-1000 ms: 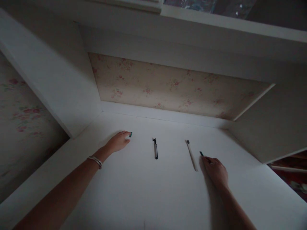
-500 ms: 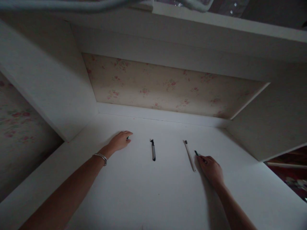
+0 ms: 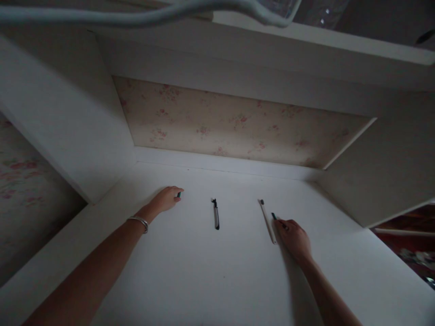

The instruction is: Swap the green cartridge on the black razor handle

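My left hand (image 3: 167, 199), with a silver bangle on the wrist, is at the left of the white surface. Its thumb and fingers close around a small dark green object (image 3: 179, 194) of a kind I cannot make out. To the right, my right hand (image 3: 295, 239) grips a slim dark green stick-like object (image 3: 274, 216), mostly hidden by the fingers; only its tip shows. Just left of that hand lies a toothbrush (image 3: 268, 222) with a pale handle and dark bristles. Between the hands rests a black and grey razor-like tool (image 3: 216, 215).
The white desk top (image 3: 204, 280) runs back to floral wallpaper (image 3: 217, 122), with side panels left and right. A shelf (image 3: 306, 36) hangs above, and a pale cable (image 3: 136, 19) crosses the top of the view.
Both hands keep their grips. The view has shifted slightly, and the green object in my left hand shows a little more. The toothbrush and the razor-like tool lie as before.
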Tool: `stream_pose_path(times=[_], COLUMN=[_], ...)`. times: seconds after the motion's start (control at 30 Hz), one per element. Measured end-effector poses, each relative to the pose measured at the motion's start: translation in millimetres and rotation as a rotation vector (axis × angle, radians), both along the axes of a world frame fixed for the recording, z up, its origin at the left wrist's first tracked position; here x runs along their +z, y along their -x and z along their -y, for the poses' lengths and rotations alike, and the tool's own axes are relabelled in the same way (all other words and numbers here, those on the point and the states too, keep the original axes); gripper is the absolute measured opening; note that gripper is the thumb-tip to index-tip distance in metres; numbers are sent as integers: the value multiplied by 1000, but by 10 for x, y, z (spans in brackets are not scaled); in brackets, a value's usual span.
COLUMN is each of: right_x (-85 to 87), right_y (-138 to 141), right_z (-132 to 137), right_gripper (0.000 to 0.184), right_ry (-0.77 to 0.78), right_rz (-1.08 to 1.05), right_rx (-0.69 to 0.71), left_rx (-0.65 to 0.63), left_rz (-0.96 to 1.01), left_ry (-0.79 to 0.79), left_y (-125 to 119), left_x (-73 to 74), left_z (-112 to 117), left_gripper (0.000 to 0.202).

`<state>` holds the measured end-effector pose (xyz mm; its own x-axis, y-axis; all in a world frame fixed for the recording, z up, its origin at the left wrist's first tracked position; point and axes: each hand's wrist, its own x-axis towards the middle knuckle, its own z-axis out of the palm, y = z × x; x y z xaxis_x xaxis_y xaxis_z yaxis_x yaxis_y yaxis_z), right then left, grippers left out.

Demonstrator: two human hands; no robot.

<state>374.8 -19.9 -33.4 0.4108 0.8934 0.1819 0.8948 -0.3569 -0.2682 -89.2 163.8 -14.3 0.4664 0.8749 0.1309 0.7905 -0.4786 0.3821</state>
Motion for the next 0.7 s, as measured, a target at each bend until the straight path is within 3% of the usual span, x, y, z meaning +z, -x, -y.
stream_pose_path(times=[0.17, 0.3, 0.4, 0.53, 0.7], right_x=[47, 152, 246, 315, 281], right_y=[34, 241, 595, 1245, 1911], right_z=[48, 55, -19, -204, -456], right_gripper=[36, 45, 48, 43, 41], right_ry=[-80, -229, -255, -166, -55], right_rz=[-22, -78, -186, -313, -263], right_rx=[10, 28, 156, 350, 367], left_rx=[18, 55, 74, 77, 84], left_rz=[77, 169, 247, 479, 627], left_ry=[-48, -100, -130, -187, -237], left_y=[-16, -84, -170, -335, -573], left_x=[37, 50, 32, 57, 171], left_z=[73, 275, 518, 884, 1217], left_gripper=[35, 38, 45, 47, 45])
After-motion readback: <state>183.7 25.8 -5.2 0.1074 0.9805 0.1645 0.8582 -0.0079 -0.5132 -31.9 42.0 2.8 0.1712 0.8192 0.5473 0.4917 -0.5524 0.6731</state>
